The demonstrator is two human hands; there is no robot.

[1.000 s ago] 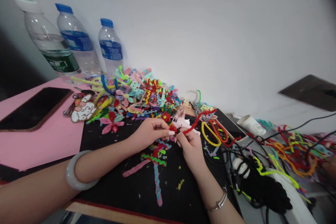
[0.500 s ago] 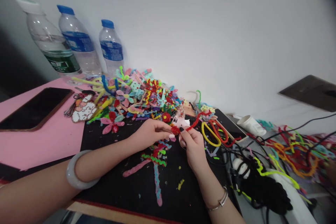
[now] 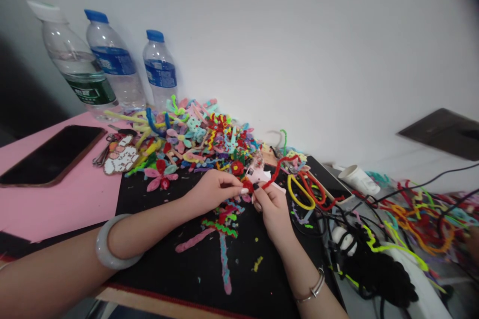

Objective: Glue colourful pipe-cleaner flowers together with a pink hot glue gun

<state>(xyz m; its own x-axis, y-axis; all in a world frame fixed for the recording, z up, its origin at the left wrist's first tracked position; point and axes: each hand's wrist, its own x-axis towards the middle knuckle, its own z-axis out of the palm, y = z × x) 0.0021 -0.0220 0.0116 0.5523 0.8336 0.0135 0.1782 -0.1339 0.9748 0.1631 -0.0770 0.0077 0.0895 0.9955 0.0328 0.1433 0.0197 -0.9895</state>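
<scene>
My left hand (image 3: 215, 190) and my right hand (image 3: 271, 205) meet over a black mat (image 3: 194, 269). Both pinch a red pipe cleaner (image 3: 279, 168). The left fingers hold its small coiled end. From the right fingers the free length rises up and to the right. A pink and white glue gun (image 3: 262, 176) lies just behind the fingertips. Below the hands lie a pink pipe cleaner (image 3: 224, 259) and a green and red twisted piece (image 3: 220, 226).
A heap of coloured pipe cleaner flowers (image 3: 202, 134) sits behind the hands. Three water bottles (image 3: 112, 65) stand by the wall. A phone (image 3: 52, 154) lies on pink paper (image 3: 56, 204) at left. Yellow and red loops (image 3: 305, 192), cables, a white cup (image 3: 357, 178) and a black object (image 3: 377, 269) crowd the right.
The hands stay pinched together on the red pipe cleaner. Its free end has swung slightly, and the right hand shifted a little.
</scene>
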